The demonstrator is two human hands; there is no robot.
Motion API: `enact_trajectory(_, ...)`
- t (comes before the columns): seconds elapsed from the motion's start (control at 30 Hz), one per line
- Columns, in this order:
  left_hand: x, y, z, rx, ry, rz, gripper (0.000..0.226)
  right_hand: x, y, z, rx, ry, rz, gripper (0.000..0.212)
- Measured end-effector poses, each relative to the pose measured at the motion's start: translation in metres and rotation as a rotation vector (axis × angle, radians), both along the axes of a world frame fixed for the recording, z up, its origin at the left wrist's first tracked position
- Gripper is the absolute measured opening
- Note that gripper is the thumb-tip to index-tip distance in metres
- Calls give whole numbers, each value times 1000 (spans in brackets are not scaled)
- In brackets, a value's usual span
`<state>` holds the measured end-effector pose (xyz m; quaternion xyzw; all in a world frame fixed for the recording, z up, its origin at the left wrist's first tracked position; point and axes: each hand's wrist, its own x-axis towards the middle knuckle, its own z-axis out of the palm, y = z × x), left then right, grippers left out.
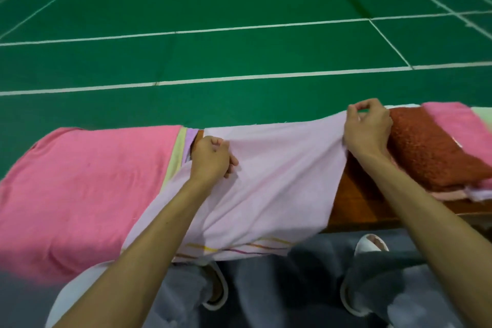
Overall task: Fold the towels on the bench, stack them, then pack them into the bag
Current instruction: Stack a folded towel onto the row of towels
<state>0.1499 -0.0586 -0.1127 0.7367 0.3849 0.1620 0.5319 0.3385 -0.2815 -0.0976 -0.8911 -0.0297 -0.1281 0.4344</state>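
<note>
Towel folding at bench, both hands on one cloth. Lilac towel [266, 168] spread across middle of wooden bench [354, 200], near edge with striped border [239, 247] hanging off front toward legs.

Left hand [211, 158] at left end of lilac towel, knuckles up, fingers curled and bunching fabric: grasping cloth. Right hand [368, 125] at far right corner of same towel, thumb and forefinger pinching edge and raised slightly off bench; lower fingers gathering cloth at right side too. Fabric drawn between both hands, creases running diagonally down toward hanging edge.

Left of lilac towel: large pink towel [80, 181] lying flat over bench and draping off front, yellow-green and purple bands at its right end, just beside left hand, partly overlapped by lilac cloth.

Right of right hand: folded stack on bench, rust-red towel [426, 152] on top, pale pink and lilac layers showing under near edge. Further along: second pink towel [450, 125], then pale green cloth [482, 114] cut by frame edge.

Bare wood visible between lilac towel and stack.

Below bench: grey trousers [266, 287] and white slippers [372, 243]. Beyond bench: green court floor [239, 8] with white lines.
</note>
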Motion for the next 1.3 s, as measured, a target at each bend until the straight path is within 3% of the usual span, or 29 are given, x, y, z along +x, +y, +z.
enact_trajectory(0.07, 3, 3, 4, 72, -23, -25, 21, 6, -4, 5, -34, -55, 9, 20)
enact_trajectory(0.13, -1, 9, 1, 506, 102, -175, 17, 4, -4, 6, -163, -58, 23, 25)
enact_trajectory(0.2, -8, 15, -12, 898, 200, -372, 51, -12, 3, 1, -416, -43, 68, 43)
enact_trajectory(0.23, -9, 16, -19, 954, 212, -466, 65, -25, 7, -4, -514, -55, 119, 53)
enact_trajectory(0.3, -11, 16, -31, 932, 267, -578, 76, -52, 18, -14, -622, -47, 295, 68)
enact_trajectory(0.4, -16, 6, -45, 902, 387, -573, 82, -80, 30, -40, -709, 67, 627, 79)
enact_trajectory(0.6, -34, -31, -46, 829, 441, -393, 84, -70, 14, -55, -840, -24, 832, 81)
enact_trajectory(0.8, -41, -12, -42, 838, 468, -422, 82, -55, -19, -46, -880, -12, 764, 77)
enact_trajectory(0.93, -42, -5, -33, 823, 406, -439, 77, -59, -22, -44, -751, 14, 638, 67)
enact_trajectory(1.07, -44, 13, -18, 761, 247, -101, 59, -61, -15, -34, -580, -65, 318, 50)
enact_trajectory(1.2, -47, 21, -8, 706, 437, 23, 55, -56, -11, -12, -703, 131, 200, 58)
enact_trajectory(1.3, -46, 26, -7, 600, 441, -10, 39, -46, -14, -12, -641, 272, 262, 36)
